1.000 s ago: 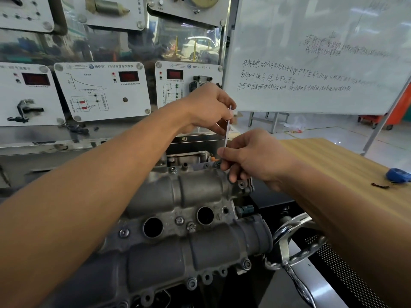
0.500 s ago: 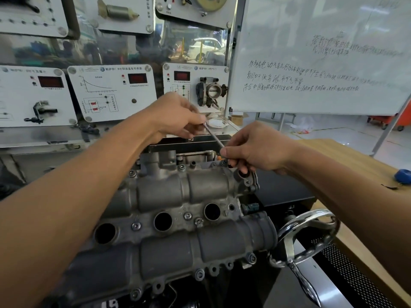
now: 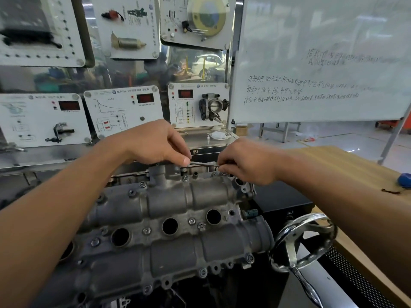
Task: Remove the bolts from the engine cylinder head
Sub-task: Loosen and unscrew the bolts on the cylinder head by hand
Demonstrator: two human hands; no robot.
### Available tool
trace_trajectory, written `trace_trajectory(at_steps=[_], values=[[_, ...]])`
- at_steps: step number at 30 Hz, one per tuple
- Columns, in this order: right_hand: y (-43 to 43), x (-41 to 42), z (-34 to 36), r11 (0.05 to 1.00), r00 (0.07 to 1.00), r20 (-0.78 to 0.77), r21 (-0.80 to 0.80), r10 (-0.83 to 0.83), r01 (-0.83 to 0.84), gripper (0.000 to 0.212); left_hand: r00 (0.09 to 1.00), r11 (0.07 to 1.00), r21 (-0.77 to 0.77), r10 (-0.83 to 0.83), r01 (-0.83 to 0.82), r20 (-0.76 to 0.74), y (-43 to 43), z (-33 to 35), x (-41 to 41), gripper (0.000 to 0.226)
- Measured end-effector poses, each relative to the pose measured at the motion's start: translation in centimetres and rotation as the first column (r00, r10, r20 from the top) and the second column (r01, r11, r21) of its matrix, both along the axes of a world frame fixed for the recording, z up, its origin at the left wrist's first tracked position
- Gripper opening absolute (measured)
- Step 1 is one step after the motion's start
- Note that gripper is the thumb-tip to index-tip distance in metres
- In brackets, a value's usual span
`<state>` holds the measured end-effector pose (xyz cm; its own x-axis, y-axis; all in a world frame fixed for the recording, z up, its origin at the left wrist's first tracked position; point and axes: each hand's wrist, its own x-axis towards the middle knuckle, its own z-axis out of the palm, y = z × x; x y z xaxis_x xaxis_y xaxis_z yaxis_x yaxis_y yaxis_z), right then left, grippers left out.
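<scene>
The bolts (image 3: 185,178) sat in their holes on the grey cylinder head (image 3: 178,201), which lay on the stand just below your forearms. Your left hand (image 3: 155,143) pinched one end of a thin metal rod (image 3: 202,163) between the thumb and the curled fingers. The fingers of your right hand (image 3: 246,161) were curled tight around the other end, over the far right corner of the head. The rod lay almost level between both hands; your right fingers hid its tip.

Right of the head stood a chrome handwheel (image 3: 304,241), and beyond it a wooden table (image 3: 355,174) with a blue object (image 3: 404,180) on it. Behind were white training panels (image 3: 124,112) with red displays and a round blue badge, the print too small to read. One panel carried a throttle body (image 3: 212,106). The whiteboard (image 3: 322,52) had handwritten Chinese lines, too blurred to read.
</scene>
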<state>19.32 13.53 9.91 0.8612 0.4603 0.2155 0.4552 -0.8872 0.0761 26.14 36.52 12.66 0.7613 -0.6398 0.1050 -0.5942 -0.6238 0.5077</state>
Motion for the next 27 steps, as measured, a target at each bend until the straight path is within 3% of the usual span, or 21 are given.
trace_trajectory(at_steps=[3,5,7,8,14,17,22,27], values=[[0.0,0.3,-0.6,0.999,0.999,-0.027,0.049,0.025,-0.024,0.027,1.0,0.999,0.041,-0.023,0.023,0.015,-0.4,0.4,0.1,0.006],[0.3,0.1,-1.0,0.966,0.997,-0.05,0.255,0.052,-0.037,0.034,0.999,0.998,0.053,-0.036,0.035,0.019,-0.7,0.5,0.3,0.009],[0.5,-0.2,-0.3,0.844,0.996,0.019,0.529,0.089,-0.085,0.039,0.996,0.994,0.075,-0.076,0.078,-0.039,-1.0,0.8,0.3,0.01],[0.5,-0.4,0.6,0.808,0.994,0.064,0.579,0.087,-0.108,0.041,0.992,0.992,0.075,-0.097,0.103,-0.081,-1.1,0.9,0.2,0.01],[-4.7,-3.6,4.7,0.888,1.0,-0.005,0.459,-0.031,0.03,0.04,0.979,0.976,-0.105,-0.197,0.191,-0.048,-4.7,1.4,-0.7,0.011],[-9.9,-8.1,3.8,0.908,0.983,-0.101,0.377,-0.156,0.183,0.034,0.946,0.946,-0.064,-0.322,0.319,-0.045,-9.7,0.7,-2.5,0.015],[-19.4,-16.4,0.2,0.765,0.85,-0.325,0.382,-0.414,0.518,0.032,0.877,0.877,-0.028,-0.48,0.48,-0.022,-21.6,-1.6,-6.9,0.011],[-26.7,-22.4,-4.2,0.647,0.689,-0.343,0.246,-0.639,0.722,0.022,0.811,0.807,0.09,-0.586,0.584,-0.005,-32.0,-6.4,-11.9,0.016]])
